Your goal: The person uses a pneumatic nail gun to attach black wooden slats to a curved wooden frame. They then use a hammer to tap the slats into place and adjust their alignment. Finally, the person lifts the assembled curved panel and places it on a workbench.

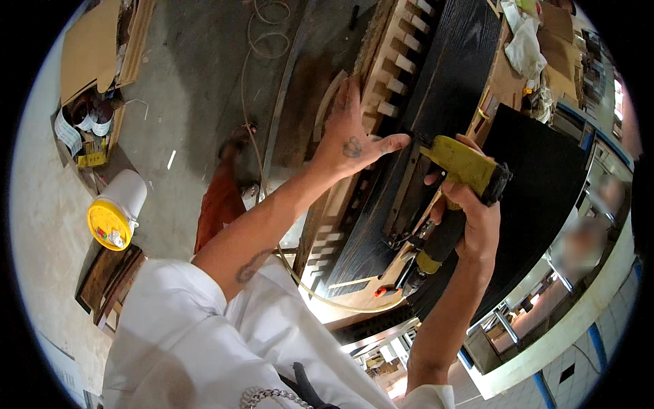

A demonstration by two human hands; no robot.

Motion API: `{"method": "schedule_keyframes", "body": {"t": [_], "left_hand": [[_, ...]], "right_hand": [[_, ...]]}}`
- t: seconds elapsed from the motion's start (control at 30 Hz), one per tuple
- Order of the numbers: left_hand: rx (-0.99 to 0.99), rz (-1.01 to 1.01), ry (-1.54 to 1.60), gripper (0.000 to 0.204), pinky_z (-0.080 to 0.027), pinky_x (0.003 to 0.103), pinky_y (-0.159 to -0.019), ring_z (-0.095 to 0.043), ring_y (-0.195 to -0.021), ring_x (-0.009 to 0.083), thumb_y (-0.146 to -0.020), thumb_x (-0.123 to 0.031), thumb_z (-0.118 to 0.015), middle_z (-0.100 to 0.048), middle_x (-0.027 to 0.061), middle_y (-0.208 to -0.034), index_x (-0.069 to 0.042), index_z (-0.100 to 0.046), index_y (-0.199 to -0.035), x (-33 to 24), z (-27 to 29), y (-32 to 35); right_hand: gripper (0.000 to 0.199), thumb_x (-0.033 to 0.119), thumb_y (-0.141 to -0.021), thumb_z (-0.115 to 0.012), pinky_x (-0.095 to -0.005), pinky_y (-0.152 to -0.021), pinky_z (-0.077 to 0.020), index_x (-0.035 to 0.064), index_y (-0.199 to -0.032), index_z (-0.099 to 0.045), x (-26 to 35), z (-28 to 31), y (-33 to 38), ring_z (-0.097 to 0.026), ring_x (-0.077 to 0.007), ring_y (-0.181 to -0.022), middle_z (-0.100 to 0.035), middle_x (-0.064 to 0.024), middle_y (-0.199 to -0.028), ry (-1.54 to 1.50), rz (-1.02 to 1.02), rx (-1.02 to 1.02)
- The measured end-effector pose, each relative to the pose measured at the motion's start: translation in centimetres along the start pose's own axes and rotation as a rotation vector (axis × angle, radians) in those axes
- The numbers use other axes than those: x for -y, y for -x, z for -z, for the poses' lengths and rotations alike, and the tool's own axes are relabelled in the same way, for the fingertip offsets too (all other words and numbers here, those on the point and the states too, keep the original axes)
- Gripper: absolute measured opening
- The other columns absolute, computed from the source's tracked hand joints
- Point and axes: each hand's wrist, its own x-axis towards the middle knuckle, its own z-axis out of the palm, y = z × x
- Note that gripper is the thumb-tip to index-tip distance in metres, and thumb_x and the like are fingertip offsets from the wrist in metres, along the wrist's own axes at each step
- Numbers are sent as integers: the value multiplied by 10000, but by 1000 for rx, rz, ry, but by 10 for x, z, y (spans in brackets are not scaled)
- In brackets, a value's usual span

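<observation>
My right hand (473, 215) is wrapped round the handle of a pneumatic nail gun (463, 163) with a yellow body and dark grip. Its nose end rests at or just above a long black wood-grain board (453, 58); exact contact is hard to tell. My left hand (347, 140) lies with fingers spread on the board's left side, over a pale toothed wooden strip (402, 65). The left thumb stretches toward the nail gun's nose. A pale air hose (354, 308) curves in to the gun's lower end.
A white bucket with a yellow lid (109, 221) stands at left, below a cardboard box (88, 54) of odds and ends. Hose loops (269, 34) lie on the floor. Another wide black panel (538, 174) spreads at right, near a clear plastic bag (524, 51).
</observation>
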Motion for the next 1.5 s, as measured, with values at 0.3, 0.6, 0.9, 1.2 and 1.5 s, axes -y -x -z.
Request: {"method": "schedule_keyframes", "body": {"t": [0.3,0.6,0.9,1.2,1.5], "left_hand": [[-47,-26,54,1132,-359,472,-1154,-433,-1353,371,-699,-440,-891,-422,254,-1430,15,-240,-1505,-2,-7,-10],[-57,-19,-6,1102,-346,480,-1161,-407,-1363,377,-697,-390,-896,-404,241,-1439,3,-257,-1505,-9,-4,-11],[10,7,-8,1326,-315,570,-1169,-233,-1433,504,-660,-589,-866,-167,352,-1545,48,-109,-1543,-4,-1,-12],[-47,-26,-26,1169,-297,516,-1171,-332,-1400,422,-689,-482,-881,-319,276,-1505,17,-233,-1524,-6,-2,-10],[-30,-11,18,1198,-283,503,-1192,-290,-1426,425,-688,-451,-892,-252,284,-1535,10,-188,-1541,-4,-3,-9]], "right_hand": [[658,36,-754,-636,-267,-460,-570,-36,-1391,-486,18,-3,-25,-693,-205,-769,-675,-220,-1042,16,39,4],[654,24,-764,-631,-268,-478,-578,-38,-1397,-478,21,-1,-33,-705,-210,-837,-667,-215,-1071,33,-18,27],[677,36,-733,-648,-268,-483,-573,-24,-1389,-492,26,-3,-34,-696,-194,-741,-688,-187,-996,59,-56,44],[666,47,-736,-640,-267,-488,-576,-12,-1387,-508,33,-5,-42,-702,-199,-795,-681,-201,-1056,81,-29,-4],[667,45,-734,-625,-275,-483,-572,-18,-1388,-510,43,-3,-57,-700,-202,-811,-677,-206,-1078,46,-21,-4]]}}
